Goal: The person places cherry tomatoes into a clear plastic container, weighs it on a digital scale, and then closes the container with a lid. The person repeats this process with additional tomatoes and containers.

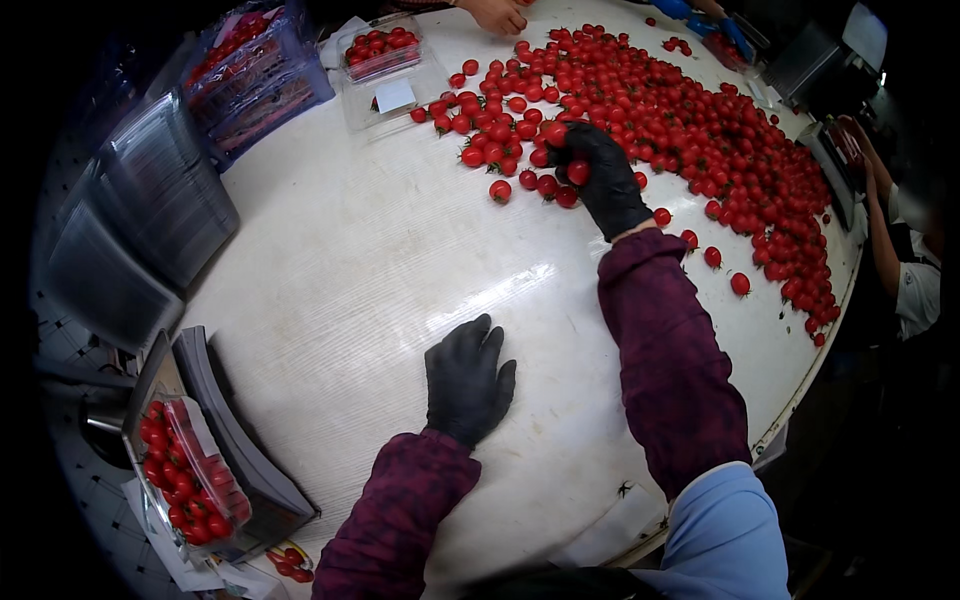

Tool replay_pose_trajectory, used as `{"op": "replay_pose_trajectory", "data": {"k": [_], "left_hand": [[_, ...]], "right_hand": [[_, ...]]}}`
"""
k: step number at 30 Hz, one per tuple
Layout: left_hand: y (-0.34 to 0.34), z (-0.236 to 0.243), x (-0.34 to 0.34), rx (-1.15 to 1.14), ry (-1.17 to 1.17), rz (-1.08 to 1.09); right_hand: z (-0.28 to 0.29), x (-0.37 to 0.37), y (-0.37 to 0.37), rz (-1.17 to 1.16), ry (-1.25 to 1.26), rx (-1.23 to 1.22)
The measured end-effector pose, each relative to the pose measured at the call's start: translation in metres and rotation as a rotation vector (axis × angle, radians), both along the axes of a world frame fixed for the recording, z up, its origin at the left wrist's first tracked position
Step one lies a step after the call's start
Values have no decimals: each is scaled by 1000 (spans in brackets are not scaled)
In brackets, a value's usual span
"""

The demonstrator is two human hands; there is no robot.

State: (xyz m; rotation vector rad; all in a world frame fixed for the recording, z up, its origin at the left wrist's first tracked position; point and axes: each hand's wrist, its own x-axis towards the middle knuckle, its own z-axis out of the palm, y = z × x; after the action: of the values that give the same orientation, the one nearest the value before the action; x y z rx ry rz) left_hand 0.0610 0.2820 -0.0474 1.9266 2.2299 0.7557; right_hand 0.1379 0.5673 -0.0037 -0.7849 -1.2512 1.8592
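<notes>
Round, glossy red cherry tomatoes (690, 130)

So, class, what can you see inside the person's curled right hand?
A red tomato shows against the palm side of the right hand, with a second tomato at its fingertips. The hand covers whatever lies behind its fingers, so more cannot be ruled out.

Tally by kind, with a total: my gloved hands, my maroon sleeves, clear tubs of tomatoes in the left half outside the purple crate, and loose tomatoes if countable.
Gloved hands: 2, left hand and right hand
Maroon sleeves: 2
Filled clear tubs: 2, upper tub and lower tub
Total: 6
Loose tomatoes: too heaped to count, left out
</notes>
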Motion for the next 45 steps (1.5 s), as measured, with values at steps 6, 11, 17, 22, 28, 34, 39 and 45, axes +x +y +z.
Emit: {"op": "replay_pose_trajectory", "data": {"k": [6, 11, 17, 22, 28, 34, 39, 45], "left_hand": [[4, -2, 1, 32, -8, -11], [3, 1, 0, 22, -32, 3], [2, 3, 2, 13, -31, -1], [2, -1, 2, 11, -13, -6], [-7, -3, -4, 99, 22, 30], [25, -50, 12, 402, -106, 1], [-111, 22, 9, -177, -242, -106], [-287, 48, 3, -301, -248, 32]], "right_hand": [[1, 22, -10, 166, -9, 12], [-13, -26, -11, 23, -591, 721], [-10, -47, -36, 146, -1337, 1457], [9, -20, -46, 258, -663, 717], [59, 15, -143, 554, 192, -295], [98, 45, -245, 405, -86, -237], [139, -9, -328, 577, -246, 122], [145, -124, -394, 538, -78, 1249]]}}
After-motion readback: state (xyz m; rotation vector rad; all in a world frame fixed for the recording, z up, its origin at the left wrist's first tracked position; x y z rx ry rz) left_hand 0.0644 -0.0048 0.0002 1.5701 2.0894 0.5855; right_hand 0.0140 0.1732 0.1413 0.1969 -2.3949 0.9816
